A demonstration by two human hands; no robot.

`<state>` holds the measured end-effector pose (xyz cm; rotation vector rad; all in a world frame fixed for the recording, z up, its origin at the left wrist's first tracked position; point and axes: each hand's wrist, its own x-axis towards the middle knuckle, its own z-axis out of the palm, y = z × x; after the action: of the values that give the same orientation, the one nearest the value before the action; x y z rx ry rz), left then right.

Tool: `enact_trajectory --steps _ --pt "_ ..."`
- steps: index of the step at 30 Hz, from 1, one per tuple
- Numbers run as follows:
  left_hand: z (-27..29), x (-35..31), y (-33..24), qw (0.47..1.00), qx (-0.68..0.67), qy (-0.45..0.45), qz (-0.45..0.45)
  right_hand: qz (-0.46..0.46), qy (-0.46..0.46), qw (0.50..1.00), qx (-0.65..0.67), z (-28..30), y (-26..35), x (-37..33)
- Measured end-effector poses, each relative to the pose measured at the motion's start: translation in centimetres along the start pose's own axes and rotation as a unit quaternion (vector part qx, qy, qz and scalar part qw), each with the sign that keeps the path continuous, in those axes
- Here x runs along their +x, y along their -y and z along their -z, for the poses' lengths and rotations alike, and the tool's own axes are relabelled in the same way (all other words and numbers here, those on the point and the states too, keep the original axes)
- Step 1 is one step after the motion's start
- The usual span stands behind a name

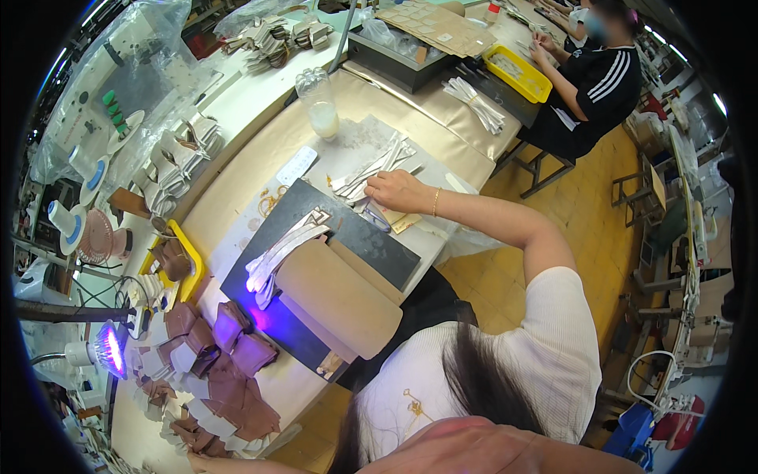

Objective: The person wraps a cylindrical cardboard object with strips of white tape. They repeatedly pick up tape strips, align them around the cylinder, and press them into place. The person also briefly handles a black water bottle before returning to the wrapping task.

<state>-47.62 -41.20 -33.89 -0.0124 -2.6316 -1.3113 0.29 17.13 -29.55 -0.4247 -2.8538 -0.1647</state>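
Note:
My right hand reaches across to a loose pile of white strips, its fingers bent and closed on the near end of the pile. Under that wrist lie a pair of scissors and a small yellowish piece. At the lower left, only a bit of my left hand shows, beside brown leather pieces; its fingers are hidden. In front of me, more white strips rest along a rolled tan sheet on a dark board.
A lit purple lamp stands at the left, near a yellow tray. Beyond the board are a plastic bottle with pale liquid and a white holder. At the far right a person works by another yellow tray.

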Motion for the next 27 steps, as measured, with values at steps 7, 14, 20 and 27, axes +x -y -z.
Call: enact_trajectory --steps 7,14,20,27 --pt "0.9 -0.7 -0.7 1.0 -0.009 0.001 -0.007 -0.003 -0.01 1.0 0.009 -0.4 -0.1 -0.1" --pt "1.8 -1.0 -1.8 1.0 -0.014 0.007 -0.023 -0.019 -0.014 1.0 0.018 -0.6 0.1 -0.2" --pt "1.6 -1.5 -5.1 0.997 -0.042 0.01 -0.058 -0.031 -0.023 0.999 0.036 -0.5 0.2 -0.5" --pt "-2.9 -3.7 -16.1 0.971 -0.142 0.051 -0.184 -0.069 -0.024 0.996 0.055 -0.5 0.4 -1.0"
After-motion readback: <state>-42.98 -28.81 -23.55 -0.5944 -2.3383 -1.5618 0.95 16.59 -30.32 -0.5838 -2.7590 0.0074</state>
